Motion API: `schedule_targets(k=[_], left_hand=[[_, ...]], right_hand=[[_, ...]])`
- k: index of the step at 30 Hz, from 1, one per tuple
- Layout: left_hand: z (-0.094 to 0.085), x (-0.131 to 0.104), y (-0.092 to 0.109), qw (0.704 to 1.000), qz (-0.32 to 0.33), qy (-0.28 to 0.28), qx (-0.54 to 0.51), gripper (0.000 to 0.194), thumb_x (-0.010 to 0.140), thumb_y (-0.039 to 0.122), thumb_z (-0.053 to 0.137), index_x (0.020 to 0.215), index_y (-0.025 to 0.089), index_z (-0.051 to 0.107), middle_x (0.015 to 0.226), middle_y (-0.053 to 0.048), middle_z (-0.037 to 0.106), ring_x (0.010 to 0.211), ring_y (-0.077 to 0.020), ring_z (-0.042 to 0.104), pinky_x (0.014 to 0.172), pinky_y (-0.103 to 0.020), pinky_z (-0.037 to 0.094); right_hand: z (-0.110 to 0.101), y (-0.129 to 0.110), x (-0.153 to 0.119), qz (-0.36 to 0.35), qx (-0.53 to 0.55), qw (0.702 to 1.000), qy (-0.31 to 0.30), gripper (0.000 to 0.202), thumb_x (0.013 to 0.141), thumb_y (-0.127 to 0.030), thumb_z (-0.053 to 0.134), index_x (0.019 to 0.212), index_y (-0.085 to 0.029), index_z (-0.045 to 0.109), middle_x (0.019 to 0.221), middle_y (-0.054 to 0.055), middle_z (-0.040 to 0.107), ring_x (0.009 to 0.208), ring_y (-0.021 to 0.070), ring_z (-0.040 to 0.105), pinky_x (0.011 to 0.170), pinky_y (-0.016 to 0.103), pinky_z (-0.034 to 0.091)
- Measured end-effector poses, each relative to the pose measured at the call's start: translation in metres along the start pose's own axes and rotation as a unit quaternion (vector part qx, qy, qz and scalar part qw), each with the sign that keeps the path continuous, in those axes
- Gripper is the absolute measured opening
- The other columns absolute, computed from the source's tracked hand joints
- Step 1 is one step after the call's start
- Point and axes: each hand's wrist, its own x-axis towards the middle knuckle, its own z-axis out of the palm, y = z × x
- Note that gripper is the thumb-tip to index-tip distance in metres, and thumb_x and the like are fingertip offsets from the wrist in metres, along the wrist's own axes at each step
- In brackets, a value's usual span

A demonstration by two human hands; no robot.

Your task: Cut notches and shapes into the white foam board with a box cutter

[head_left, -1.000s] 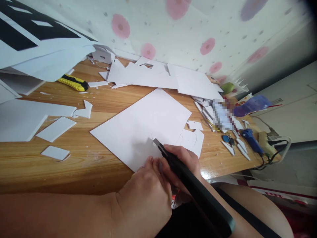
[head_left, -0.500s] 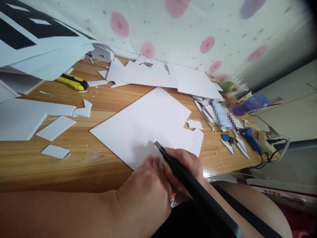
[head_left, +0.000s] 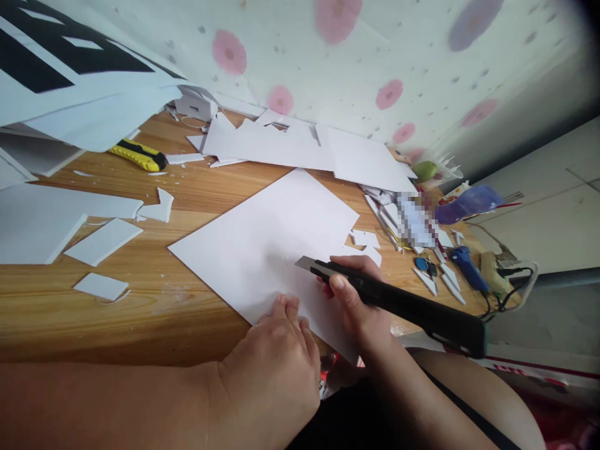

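Observation:
A white foam board sheet [head_left: 253, 231] lies turned like a diamond on the wooden table. A short faint line shows on it near its middle. My right hand [head_left: 359, 306] is closed around a black utility knife [head_left: 398, 300]. The knife's metal blade points left, just right of the line; whether it touches the sheet I cannot tell. My left hand [head_left: 281, 356] rests on the sheet's near edge with its fingertips lying on the surface; its thumb is hidden.
White offcuts [head_left: 103, 240] lie at left, near a yellow-and-black utility knife [head_left: 140, 155]. Larger white sheets [head_left: 276, 144] lean along the wall. On the right are a blue glue gun [head_left: 469, 267], more scraps and a power strip [head_left: 492, 272] with cables.
My right hand has lifted and turned the black knife, so its handle swings right and lies flatter. The blade has moved slightly up and right, off the line. My left hand stays put.

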Motion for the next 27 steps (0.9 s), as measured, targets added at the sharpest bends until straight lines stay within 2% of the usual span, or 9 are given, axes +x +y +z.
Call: schedule_targets(k=[5, 9, 15, 23, 27], left_hand=[[0.016, -0.008, 0.014, 0.999, -0.043, 0.014, -0.021, 0.054, 0.063, 0.05, 0.089, 0.099, 0.009, 0.084, 0.106, -0.03, 0.079, 0.101, -0.0516, 0.075, 0.085, -0.059, 0.051], [0.027, -0.009, 0.022, 0.999, -0.043, 0.015, -0.028, 0.051, 0.076, 0.056, 0.08, 0.099, 0.011, 0.084, 0.106, -0.029, 0.079, 0.105, -0.0508, 0.073, 0.091, -0.064, 0.047], [0.026, -0.009, 0.022, 0.997, -0.027, -0.041, -0.057, 0.042, 0.084, 0.046, 0.078, 0.107, 0.01, 0.082, 0.105, -0.028, 0.08, 0.098, -0.0476, 0.075, 0.093, -0.067, 0.047], [0.026, -0.011, 0.022, 0.998, -0.024, -0.024, -0.043, 0.051, 0.081, 0.051, 0.081, 0.107, 0.008, 0.082, 0.108, -0.031, 0.078, 0.105, -0.0519, 0.073, 0.095, -0.068, 0.045], [0.024, -0.01, 0.021, 0.999, -0.028, -0.013, -0.037, 0.054, 0.079, 0.057, 0.083, 0.104, 0.01, 0.084, 0.108, -0.028, 0.079, 0.105, -0.0508, 0.074, 0.098, -0.066, 0.045]], right_hand=[[0.019, -0.021, 0.021, -0.036, -0.041, 0.999, 0.0, 0.017, 0.087, -0.032, 0.078, 0.101, -0.026, 0.072, 0.076, -0.001, 0.077, 0.06, 0.0159, 0.07, 0.058, 0.028, 0.059], [0.029, -0.024, 0.021, -0.059, -0.053, 0.997, 0.023, 0.015, 0.086, -0.03, 0.073, 0.1, -0.025, 0.071, 0.072, -0.002, 0.076, 0.057, 0.0154, 0.068, 0.056, 0.028, 0.059], [0.028, -0.021, 0.018, -0.075, -0.079, 0.994, 0.001, 0.014, 0.087, -0.028, 0.072, 0.101, -0.025, 0.07, 0.075, -0.001, 0.078, 0.06, 0.0158, 0.072, 0.058, 0.028, 0.06], [0.028, -0.024, 0.019, -0.075, -0.072, 0.995, 0.004, 0.015, 0.088, -0.03, 0.072, 0.103, -0.025, 0.069, 0.075, -0.002, 0.077, 0.06, 0.0157, 0.071, 0.058, 0.028, 0.059], [0.028, -0.023, 0.019, -0.085, -0.076, 0.993, -0.004, 0.015, 0.088, -0.028, 0.072, 0.103, -0.025, 0.069, 0.075, -0.002, 0.077, 0.06, 0.0153, 0.071, 0.057, 0.028, 0.059]])
